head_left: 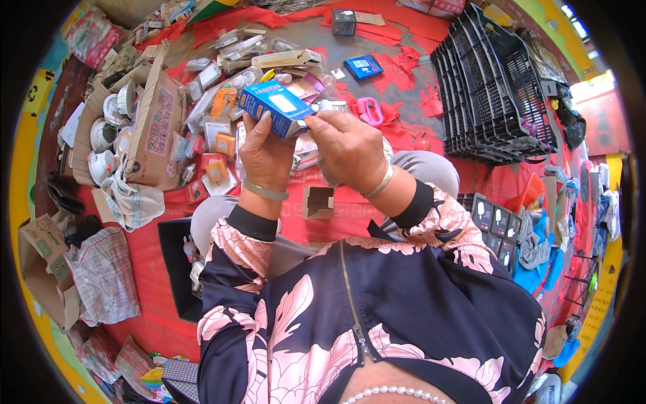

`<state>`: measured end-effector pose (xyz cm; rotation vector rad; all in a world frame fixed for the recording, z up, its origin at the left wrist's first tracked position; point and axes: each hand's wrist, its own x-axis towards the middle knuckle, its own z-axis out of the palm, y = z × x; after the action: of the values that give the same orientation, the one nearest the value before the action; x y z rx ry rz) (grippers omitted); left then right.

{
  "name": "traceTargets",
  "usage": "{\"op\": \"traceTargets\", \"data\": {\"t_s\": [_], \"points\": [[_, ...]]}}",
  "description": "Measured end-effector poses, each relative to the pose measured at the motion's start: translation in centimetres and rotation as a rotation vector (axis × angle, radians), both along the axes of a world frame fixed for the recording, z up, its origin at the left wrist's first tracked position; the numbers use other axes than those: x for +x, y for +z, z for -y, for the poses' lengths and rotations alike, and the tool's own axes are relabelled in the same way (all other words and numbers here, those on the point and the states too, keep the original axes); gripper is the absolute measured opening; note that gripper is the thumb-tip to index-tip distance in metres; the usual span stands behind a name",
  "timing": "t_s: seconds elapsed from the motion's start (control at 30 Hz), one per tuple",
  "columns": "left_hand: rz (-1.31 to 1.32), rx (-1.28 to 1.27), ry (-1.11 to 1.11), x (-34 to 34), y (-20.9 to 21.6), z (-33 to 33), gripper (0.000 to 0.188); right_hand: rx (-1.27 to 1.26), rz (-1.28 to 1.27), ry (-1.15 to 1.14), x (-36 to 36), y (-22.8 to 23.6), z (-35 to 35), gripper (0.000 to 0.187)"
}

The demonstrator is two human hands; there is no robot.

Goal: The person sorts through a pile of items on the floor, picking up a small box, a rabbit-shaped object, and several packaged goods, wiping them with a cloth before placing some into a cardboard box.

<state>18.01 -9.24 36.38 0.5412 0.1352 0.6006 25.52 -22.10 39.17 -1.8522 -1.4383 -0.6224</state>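
Note:
In front of me, above the heap of small goods, a blue cardboard box point(274, 102) with a white panel is held up at a tilt. My left hand point(264, 153) grips it from below, thumb along its near side. The fingers of my right hand point(352, 148) are pinched at the box's right end, by its edge; whether a flap or something small lies between them is hidden. Below my hands, a small open carton point(318, 203) rests on the red cloth between my knees.
Loose small packages, orange boxes point(217, 170) among them, spread beyond my left hand. A carton of white bowls point(165, 128) stands at left. Stacked black plastic crates point(494, 87) rise at right. Farther ahead lie a flat blue box point(363, 66), a pink plastic item point(369, 111) and a dark box point(344, 23).

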Motion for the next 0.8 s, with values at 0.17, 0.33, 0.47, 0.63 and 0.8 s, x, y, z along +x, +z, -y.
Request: {"op": "traceTargets", "data": {"t_s": [0.17,0.33,0.47,0.63,0.8], "points": [[-0.024,-0.024,-0.059,0.1,-0.1,-0.5,0.041,-0.125,0.015,0.036,0.2,0.4,0.1,0.021],[-0.025,-0.053,-0.057,0.5,-0.8,-0.8,0.041,-0.226,0.057,0.104,0.3,0.3,0.4,0.02],[-0.012,-0.117,-0.1,0.7,-0.9,-0.7,0.044,-0.063,0.042,0.153,0.4,-0.3,0.2,0.026],[-0.01,-0.147,0.017,0.7,-0.1,-0.9,0.044,0.124,-0.53,0.029,0.5,0.1,0.1,0.031],[0.047,-0.038,0.115,0.7,1.0,-2.0,0.046,0.004,-1.716,0.445,1.3,-2.7,-0.5,0.036]]}}
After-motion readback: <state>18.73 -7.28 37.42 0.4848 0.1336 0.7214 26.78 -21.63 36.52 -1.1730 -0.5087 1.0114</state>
